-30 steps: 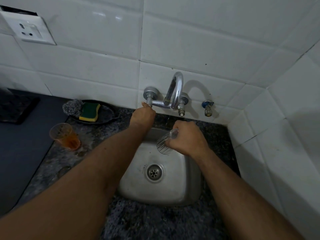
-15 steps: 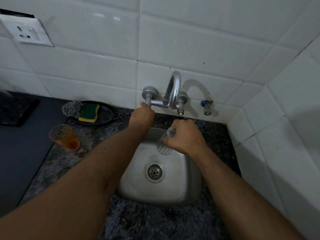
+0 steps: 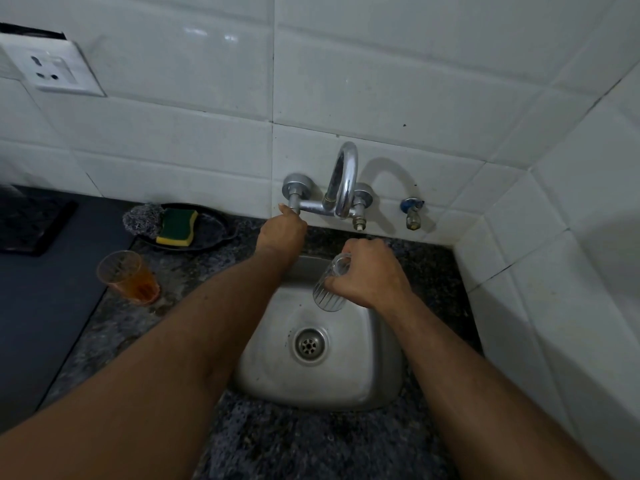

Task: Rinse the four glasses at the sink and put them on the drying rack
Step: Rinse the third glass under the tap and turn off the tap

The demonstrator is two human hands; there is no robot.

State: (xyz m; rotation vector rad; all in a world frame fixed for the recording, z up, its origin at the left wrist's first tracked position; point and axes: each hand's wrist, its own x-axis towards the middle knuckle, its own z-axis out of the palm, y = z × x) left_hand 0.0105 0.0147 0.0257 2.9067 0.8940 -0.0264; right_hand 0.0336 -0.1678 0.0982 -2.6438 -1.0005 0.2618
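Clear ribbed glass [image 3: 327,289] is what we grip in our right hand [image 3: 369,271], fingers curled round its upper part, holding it tilted over the square stainless steel sink [image 3: 273,368], below and in front of the curved chrome wall tap [image 3: 343,181]. We cannot tell whether anything is in it. Our left hand [image 3: 282,233] closes its grip on the tap's left handle. On the dark speckled stone desk [image 3: 180,271] to the left stands an orange translucent plastic cup [image 3: 126,277] with amber liquid low inside. Behind it a black oval tray [image 3: 214,233] carries a green and yellow sponge [image 3: 176,226] and a grey steel wool pad [image 3: 142,220], touching each other. Compared with a second ago, both hands keep their holds and the glass sits at much the same tilt; only our view has shifted slightly.
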